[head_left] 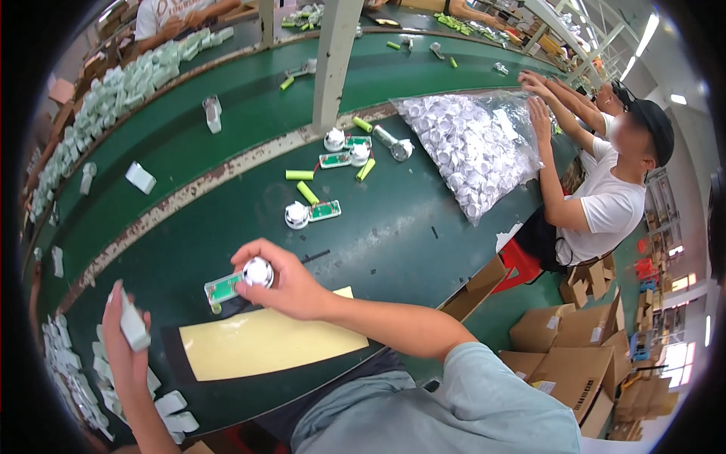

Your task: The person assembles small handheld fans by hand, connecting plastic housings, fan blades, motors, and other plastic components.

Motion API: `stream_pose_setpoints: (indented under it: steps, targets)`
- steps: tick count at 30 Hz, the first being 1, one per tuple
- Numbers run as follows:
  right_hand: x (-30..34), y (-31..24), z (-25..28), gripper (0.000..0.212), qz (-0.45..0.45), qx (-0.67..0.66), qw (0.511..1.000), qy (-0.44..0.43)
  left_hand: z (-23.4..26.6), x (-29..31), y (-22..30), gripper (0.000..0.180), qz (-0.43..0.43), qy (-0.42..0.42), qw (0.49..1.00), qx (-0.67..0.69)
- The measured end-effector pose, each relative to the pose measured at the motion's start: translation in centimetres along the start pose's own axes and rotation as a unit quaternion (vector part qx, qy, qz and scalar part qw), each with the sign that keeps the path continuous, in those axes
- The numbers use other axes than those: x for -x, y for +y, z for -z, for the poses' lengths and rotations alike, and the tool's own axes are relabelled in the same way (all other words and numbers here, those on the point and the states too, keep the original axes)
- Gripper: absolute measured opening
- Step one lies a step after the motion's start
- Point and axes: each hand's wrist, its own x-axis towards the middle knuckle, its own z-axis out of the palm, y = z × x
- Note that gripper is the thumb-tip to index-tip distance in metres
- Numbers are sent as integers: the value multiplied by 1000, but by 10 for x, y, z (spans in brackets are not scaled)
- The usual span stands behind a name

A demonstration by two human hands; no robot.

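Note:
My right hand (291,281) is closed around a small device with a round white-and-black head (258,272) and a green circuit board (224,289) in a pale housing. A yellow-green cylinder (216,308) shows just beneath that board. At the left, my left hand (119,329) grips a white plastic shell (134,324), held tilted above the bench. Below my right hand lies a yellow sheet (265,344) on a dark mat. Beyond it are several similar units, one with a ball-like head (296,215), with green boards and yellow-green cylinders (307,192) wired to them.
A clear bag of white cup-shaped parts (473,147) lies at the right, beside a co-worker (605,189). White shells are heaped near my left forearm (174,412) and along the far left (128,79). A pale post (333,68) rises from the bench. Cardboard boxes (567,356) stand lower right.

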Motion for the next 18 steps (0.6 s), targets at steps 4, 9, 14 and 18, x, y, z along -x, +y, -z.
stream_pose_setpoints:
  steps: [4, 9, 14, 18]
  targets:
    - [0, 1, 9, 35, -29, -44, 999, 8, -60, -27, -36, 27, 13, -89, 993, 79]
    - [8, -19, 10, 32, 46, -31, 994, -90, -112, -16, -72, 51, 26, -110, 984, 134]
    - [11, -17, 9, 31, 146, 56, 983, -99, -141, 16, -91, 48, 238, -105, 952, 164]
    - [6, -23, 9, 38, 235, 183, 954, -46, -93, 2, -136, 49, 273, -413, 834, 243]
